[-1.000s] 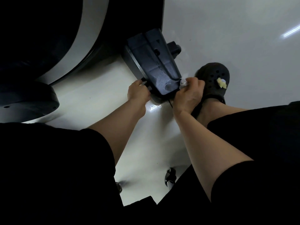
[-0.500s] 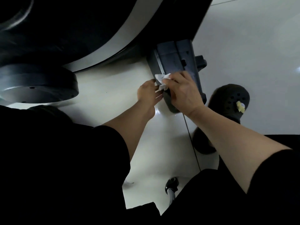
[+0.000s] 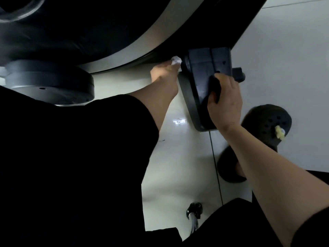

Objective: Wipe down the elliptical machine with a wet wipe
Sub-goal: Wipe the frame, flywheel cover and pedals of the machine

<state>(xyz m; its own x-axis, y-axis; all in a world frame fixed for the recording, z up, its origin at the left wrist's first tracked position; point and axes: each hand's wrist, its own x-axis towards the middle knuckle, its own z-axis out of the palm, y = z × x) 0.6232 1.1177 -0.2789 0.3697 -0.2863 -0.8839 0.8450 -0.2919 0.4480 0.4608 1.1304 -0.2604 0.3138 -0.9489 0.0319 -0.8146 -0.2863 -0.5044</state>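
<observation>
The elliptical machine's dark housing with a light grey band (image 3: 135, 38) fills the top left. Its dark base foot (image 3: 204, 72) rests on the white floor at centre right. My left hand (image 3: 164, 73) pinches a crumpled white wet wipe (image 3: 176, 60) and holds it against the left side of the foot, under the housing. My right hand (image 3: 225, 102) grips the near end of the foot, fingers curled over its top and thumb on its side.
A dark round disc part (image 3: 51, 86) of the machine sits at the left. My dark clog (image 3: 267, 122) stands on the glossy white floor tiles (image 3: 284, 50) to the right. A chrome tube with a black cap (image 3: 194, 213) shows at the bottom.
The wipe passed from my right hand to my left, which now holds it at the foot's left side. My right hand moved onto the foot's near end and grips it.
</observation>
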